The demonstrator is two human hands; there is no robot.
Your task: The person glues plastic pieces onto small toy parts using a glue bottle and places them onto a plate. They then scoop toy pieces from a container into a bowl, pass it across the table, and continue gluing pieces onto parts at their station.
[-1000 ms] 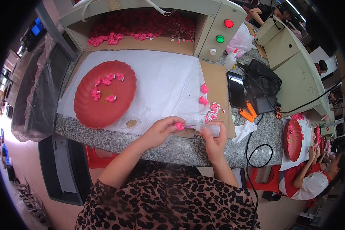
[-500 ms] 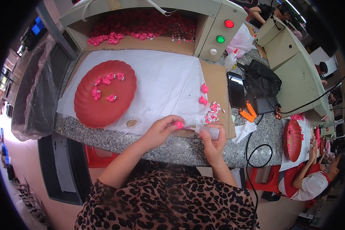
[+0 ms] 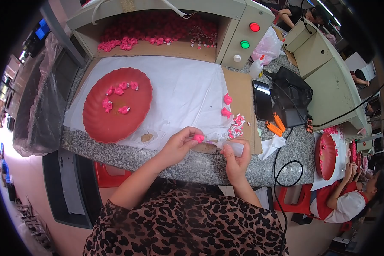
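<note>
My left hand (image 3: 178, 147) pinches a small pink figure (image 3: 198, 138) above the front edge of the white paper. Closed around a whitish squeeze bottle (image 3: 236, 149), my right hand (image 3: 237, 162) tilts its thin nozzle leftward, close to the figure; I cannot tell whether they touch. Just beyond my right hand lies a pile of small white-and-pink pieces (image 3: 236, 128). Two more pink figures, one of them here (image 3: 226, 112), rest above that pile. Several pink figures with white parts sit in a red scalloped plate (image 3: 115, 123) to the left.
A machine housing (image 3: 232, 30) with lit lamps holds heaped pink parts at the back. To the right are a phone (image 3: 263, 100), a black bag (image 3: 291, 89), orange clips (image 3: 275, 129), a crumpled tissue (image 3: 272, 146) and cables. A co-worker (image 3: 341, 200) sits at the far right.
The pink figure and my left hand have shifted very slightly left and up. My right hand still holds the bottle in nearly the same place.
</note>
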